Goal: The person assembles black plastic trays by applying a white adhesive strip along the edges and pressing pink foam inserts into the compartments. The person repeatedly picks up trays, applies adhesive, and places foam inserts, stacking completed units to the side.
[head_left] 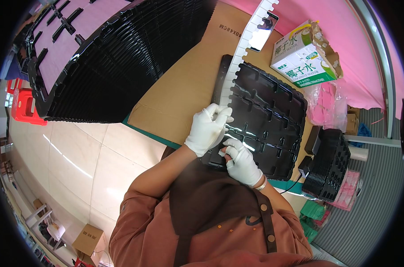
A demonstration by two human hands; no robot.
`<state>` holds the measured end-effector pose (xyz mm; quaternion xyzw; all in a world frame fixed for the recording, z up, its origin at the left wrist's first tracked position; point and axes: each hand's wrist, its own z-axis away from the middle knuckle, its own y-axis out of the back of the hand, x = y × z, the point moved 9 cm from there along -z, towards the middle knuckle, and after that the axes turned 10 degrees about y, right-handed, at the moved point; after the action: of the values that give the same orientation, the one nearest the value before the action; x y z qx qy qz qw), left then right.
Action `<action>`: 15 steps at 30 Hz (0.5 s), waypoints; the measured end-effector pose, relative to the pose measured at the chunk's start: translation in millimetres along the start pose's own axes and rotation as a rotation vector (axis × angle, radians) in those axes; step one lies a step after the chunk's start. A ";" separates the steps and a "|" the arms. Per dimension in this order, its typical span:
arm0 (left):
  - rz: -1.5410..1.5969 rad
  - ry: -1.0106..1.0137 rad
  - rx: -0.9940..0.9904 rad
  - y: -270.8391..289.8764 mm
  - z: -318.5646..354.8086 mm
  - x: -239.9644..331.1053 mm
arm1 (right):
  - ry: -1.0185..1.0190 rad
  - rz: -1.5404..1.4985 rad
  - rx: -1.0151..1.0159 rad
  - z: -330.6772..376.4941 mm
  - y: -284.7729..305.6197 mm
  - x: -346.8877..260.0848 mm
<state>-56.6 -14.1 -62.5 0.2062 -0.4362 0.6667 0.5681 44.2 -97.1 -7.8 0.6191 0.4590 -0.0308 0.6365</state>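
Black tray [273,120] — under both gloved hands (left [208,128], right [241,161]).

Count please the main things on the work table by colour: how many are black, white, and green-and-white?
Black: 3 – tray under the hands, large tray stack, small tray stack
White: 1 – notched strip
Green-and-white: 1 – carton box
Total: 5
Both gloved hands, left hand and right hand, rest on the tray.

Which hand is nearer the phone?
Left. The left hand is at the tray's near-left edge by the white strip, which runs up toward the phone. The right hand sits lower, at the tray's front edge.
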 end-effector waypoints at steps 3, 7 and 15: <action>-0.006 -0.016 0.003 0.1 0.6 1.8 | -0.003 0.000 0.005 0.3 -0.1 -0.1; -0.010 -0.037 0.005 0.3 -0.7 0.7 | -0.004 -0.017 -0.022 0.9 -3.0 1.9; -0.009 -0.028 0.008 0.1 1.0 3.8 | -0.047 -0.046 0.093 -4.1 16.6 -8.2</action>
<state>-57.9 -12.7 -59.0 0.2198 -0.4407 0.6627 0.5643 47.3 -94.2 10.8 0.6363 0.4561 -0.0814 0.6168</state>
